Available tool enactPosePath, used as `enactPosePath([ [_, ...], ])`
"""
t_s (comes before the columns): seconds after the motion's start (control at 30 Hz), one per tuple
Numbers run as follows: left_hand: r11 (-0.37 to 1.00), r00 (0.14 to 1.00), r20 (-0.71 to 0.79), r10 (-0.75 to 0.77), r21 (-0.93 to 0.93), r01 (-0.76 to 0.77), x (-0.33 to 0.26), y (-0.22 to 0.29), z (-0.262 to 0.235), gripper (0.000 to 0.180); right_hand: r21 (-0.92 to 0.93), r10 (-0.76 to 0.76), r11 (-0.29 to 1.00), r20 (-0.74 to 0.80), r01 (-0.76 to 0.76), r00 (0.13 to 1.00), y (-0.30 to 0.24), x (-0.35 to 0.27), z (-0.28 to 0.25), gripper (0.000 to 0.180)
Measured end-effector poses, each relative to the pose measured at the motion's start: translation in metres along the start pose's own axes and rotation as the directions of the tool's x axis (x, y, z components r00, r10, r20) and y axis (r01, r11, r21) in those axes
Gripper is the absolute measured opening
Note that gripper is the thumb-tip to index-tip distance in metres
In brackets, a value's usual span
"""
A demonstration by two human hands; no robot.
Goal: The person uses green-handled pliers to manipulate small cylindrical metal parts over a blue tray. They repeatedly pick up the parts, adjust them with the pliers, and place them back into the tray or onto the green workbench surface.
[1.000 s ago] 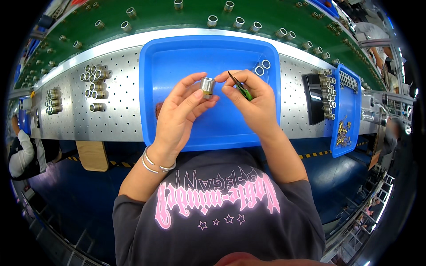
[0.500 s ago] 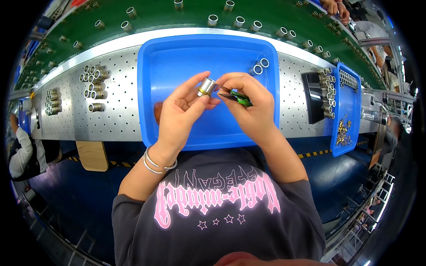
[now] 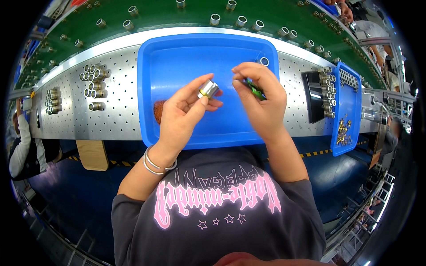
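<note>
My left hand holds a short silver metal sleeve with a brass-coloured band at its lower end, tilted between thumb and fingers. A little to its right, my right hand is closed around a small green-and-black hand tool; its kind is mostly hidden by the fingers. Right thumb and forefinger are bent toward each other, apart from the sleeve. Both hands are over a large blue tray. Another metal sleeve is at its far right corner, just beyond my right hand. A reddish-brown pad lies at the tray's left side.
Metal sleeves stand in groups on the perforated metal bench to the left. A black flat box and a smaller blue tray with brass-coloured parts are at right. Sleeves stand along a green conveyor belt beyond. A co-worker's hand shows far right.
My right hand has drawn away from the sleeve to the right with the tool, now covering one sleeve in the tray. The sleeves on the belt have shifted slightly right.
</note>
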State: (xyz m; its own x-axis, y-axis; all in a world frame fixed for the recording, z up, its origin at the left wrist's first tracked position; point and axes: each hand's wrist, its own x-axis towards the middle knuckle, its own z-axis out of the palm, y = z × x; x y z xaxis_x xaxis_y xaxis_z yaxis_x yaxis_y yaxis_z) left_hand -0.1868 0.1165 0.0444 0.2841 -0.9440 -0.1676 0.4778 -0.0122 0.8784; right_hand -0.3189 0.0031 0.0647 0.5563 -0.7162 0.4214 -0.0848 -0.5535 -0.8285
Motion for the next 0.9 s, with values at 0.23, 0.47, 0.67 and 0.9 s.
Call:
enactPosePath([
  [0.23, 0.994, 0.996, -0.091, 0.012, -0.107, -0.021, 0.001, 0.002, 0.002, 0.044, -0.151, -0.050, 0.985, 0.212, 0.084, 0.976, -0.012, -0.006, -0.007, 0.020],
  [0.47, 0.997, 0.994, -0.075, 0.078, -0.012, -0.079, -0.002, 0.003, 0.005, 0.045, -0.162, 0.044, 0.987, 0.168, -0.016, 0.985, -0.003, -0.009, 0.002, 0.014],
  [0.67, 0.997, 0.996, -0.054, 0.076, 0.003, -0.076, -0.003, 0.003, 0.005, 0.046, -0.157, 0.035, 0.988, 0.172, -0.008, 0.984, -0.002, -0.009, 0.001, 0.013],
  [0.9, 0.998, 0.996, -0.069, 0.060, -0.030, -0.062, -0.001, -0.001, 0.001, 0.043, -0.098, 0.115, 0.990, 0.141, -0.101, 0.983, 0.000, -0.011, 0.000, 0.015],
])
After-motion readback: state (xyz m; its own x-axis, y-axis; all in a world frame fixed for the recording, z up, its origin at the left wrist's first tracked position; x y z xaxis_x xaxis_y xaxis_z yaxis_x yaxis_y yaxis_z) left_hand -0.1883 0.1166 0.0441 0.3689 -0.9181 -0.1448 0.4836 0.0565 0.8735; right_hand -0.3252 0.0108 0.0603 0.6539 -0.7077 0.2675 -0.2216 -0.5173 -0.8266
